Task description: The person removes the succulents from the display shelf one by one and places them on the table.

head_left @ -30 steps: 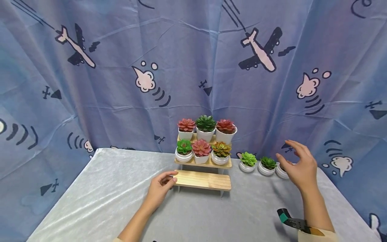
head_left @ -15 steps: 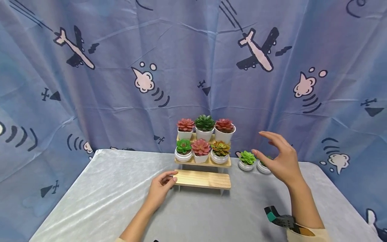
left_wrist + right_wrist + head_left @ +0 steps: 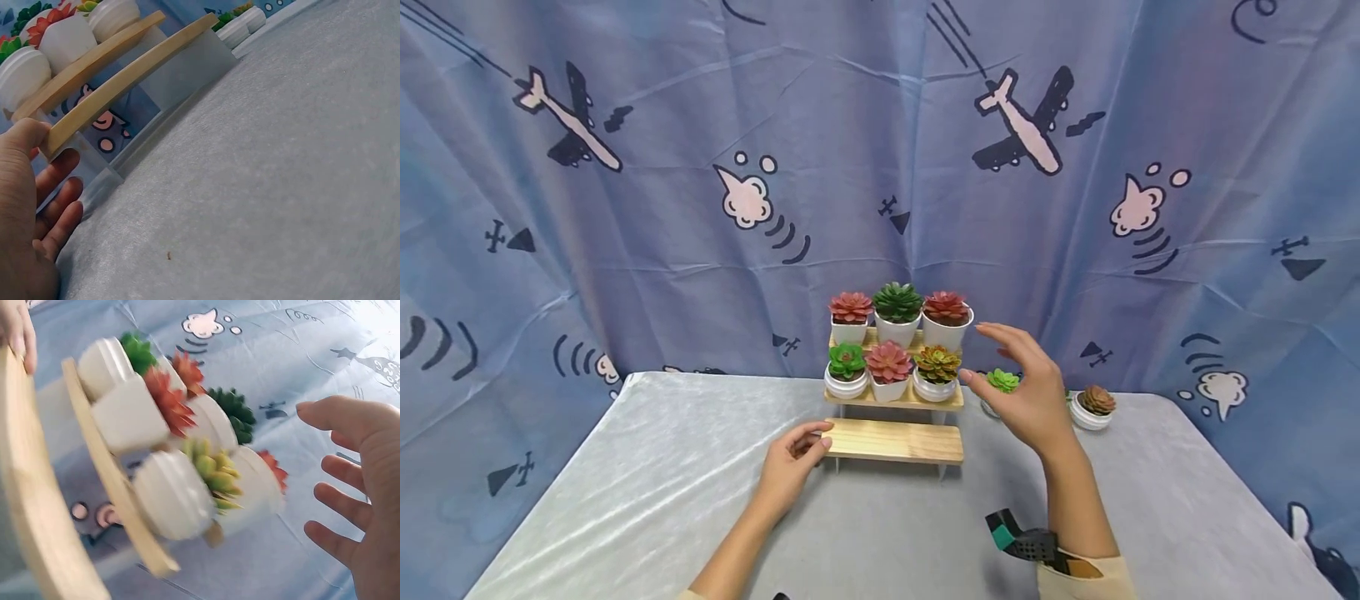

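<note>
A three-tier wooden plant stand (image 3: 891,440) carries potted succulents on its upper two tiers; the lowest board is bare. My left hand (image 3: 790,471) pinches the left end of that board, thumb at the front edge, as the left wrist view also shows. My right hand (image 3: 1030,396) is held with thumb and fingers spread in a C, nothing between them. It is just right of the yellow-orange succulent (image 3: 937,367) on the middle tier. Beside that sit a pink succulent (image 3: 889,362) and a green succulent (image 3: 847,362).
Red (image 3: 850,308), dark green (image 3: 897,304) and dark red succulents (image 3: 946,310) top the stand. On the white-covered table (image 3: 647,467), a light green succulent (image 3: 1002,381) is partly behind my right hand; a brownish succulent (image 3: 1093,404) stands farther right. A patterned curtain (image 3: 850,167) hangs behind.
My right hand has moved left, from over the right-hand pots on the table toward the stand, with nothing in it. My left hand keeps its hold on the lowest board.
</note>
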The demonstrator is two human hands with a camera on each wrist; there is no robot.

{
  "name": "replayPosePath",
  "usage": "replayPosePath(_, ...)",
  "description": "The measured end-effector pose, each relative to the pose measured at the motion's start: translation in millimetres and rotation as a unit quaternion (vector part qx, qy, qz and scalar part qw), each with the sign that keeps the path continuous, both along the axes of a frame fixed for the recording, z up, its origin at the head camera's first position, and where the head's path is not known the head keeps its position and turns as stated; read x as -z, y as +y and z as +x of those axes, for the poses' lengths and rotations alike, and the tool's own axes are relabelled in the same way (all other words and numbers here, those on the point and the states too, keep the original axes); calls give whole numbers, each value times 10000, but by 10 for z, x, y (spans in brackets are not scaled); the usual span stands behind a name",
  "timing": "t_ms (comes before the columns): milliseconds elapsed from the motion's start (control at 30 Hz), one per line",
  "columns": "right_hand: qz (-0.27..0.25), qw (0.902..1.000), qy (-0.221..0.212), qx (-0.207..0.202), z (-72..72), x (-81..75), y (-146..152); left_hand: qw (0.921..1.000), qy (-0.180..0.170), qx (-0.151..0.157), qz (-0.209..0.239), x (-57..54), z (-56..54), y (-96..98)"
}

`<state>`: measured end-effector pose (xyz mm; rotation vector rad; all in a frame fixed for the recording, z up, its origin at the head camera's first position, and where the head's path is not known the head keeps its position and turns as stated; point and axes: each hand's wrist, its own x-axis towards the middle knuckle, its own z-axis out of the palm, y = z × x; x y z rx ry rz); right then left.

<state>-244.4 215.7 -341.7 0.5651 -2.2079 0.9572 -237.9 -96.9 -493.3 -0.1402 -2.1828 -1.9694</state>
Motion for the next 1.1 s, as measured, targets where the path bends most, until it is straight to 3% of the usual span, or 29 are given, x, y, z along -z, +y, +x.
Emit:
replayPosePath(300, -110, 9996, -139, -210, -112, 177, -200, 10000, -13, 26, -2, -12, 11, -19)
replayPosePath(500, -165, 9982, -549, -164, -205, 302, -282, 10000, -2, 14, 11, -14, 7, -24)
replayPosePath(633, -44, 9982, -599, -64, -245, 378, -335, 10000, 3, 61, 33, -21, 9, -15)
replayPosePath(867, 381, 9976, -134, 561, -275, 486, -407, 10000, -31, 42, -19, -24, 2, -7)
replayPosePath(1100, 213, 9984, 68, 519, -311, 578, -454, 10000, -60, 33, -33, -26, 2, -20)
